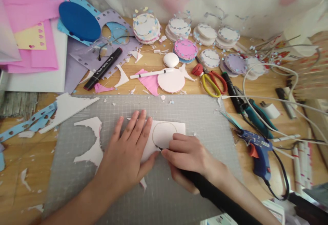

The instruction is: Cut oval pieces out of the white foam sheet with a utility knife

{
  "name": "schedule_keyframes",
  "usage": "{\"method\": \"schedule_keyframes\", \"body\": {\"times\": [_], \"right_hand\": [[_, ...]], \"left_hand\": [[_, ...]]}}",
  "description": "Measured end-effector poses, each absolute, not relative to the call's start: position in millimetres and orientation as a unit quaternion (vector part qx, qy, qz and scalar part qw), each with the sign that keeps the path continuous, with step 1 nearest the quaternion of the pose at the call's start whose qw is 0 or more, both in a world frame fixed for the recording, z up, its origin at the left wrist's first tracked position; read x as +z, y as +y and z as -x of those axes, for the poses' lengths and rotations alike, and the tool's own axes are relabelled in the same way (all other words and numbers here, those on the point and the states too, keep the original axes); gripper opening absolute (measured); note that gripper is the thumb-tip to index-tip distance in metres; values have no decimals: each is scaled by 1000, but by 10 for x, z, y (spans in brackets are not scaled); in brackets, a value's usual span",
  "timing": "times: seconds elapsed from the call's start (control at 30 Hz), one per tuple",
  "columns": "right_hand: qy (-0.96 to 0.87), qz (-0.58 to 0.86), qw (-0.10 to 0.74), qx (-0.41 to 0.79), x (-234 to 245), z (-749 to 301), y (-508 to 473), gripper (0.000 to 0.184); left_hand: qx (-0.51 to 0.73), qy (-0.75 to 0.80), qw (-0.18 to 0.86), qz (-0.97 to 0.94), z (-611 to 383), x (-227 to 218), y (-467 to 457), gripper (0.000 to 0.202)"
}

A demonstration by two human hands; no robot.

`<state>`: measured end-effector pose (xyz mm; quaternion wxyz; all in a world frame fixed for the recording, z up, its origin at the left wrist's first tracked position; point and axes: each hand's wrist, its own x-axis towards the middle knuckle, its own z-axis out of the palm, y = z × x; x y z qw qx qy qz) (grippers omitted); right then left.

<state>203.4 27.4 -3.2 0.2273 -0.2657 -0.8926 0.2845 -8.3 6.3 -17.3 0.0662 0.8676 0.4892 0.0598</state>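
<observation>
A white foam sheet (pixel 180 128) lies on the grey cutting mat (pixel 205 122). My left hand (pixel 128 150) rests flat on the sheet's left part, fingers spread, holding it down. In my right hand (pixel 186 153) is a black pen-shaped cutting tool (pixel 198 180), its thin dark tip touching the sheet near my left thumb. From the tip a brownish curved line (pixel 153 132) runs round most of a circle; its lower right is hidden by my right hand. Left of my left hand lies a white foam offcut (pixel 93 150) with a ragged round gap.
Behind the mat stand several small layered foam cakes (pixel 146 28), with a white pen (pixel 151 73) and scissors (pixel 211 83) nearer. At right lie pliers (pixel 258 119), a blue glue gun (pixel 258 153) and loose white cables (pixel 271 98). Pink sheets (pixel 30 10) and a black marker (pixel 102 69) sit at left.
</observation>
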Motion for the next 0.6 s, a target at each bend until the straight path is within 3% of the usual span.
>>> {"method": "schedule_keyframes", "body": {"times": [0.13, 0.4, 0.53, 0.6], "right_hand": [[-885, 251, 231, 317, -9, -2074, 298, 16], [-660, 484, 430, 381, 143, -2328, 283, 18], [-648, 499, 415, 398, 249, -2179, 274, 18], [-657, 487, 402, 411, 248, -2071, 260, 18]], "left_hand": [[66, 495, 76, -863, 82, -176, 63, 70], [99, 516, 57, -849, 7, -71, 67, 61], [101, 594, 55, -796, -108, 59, 82, 51], [99, 610, 52, -784, -122, 74, 70, 56]]}}
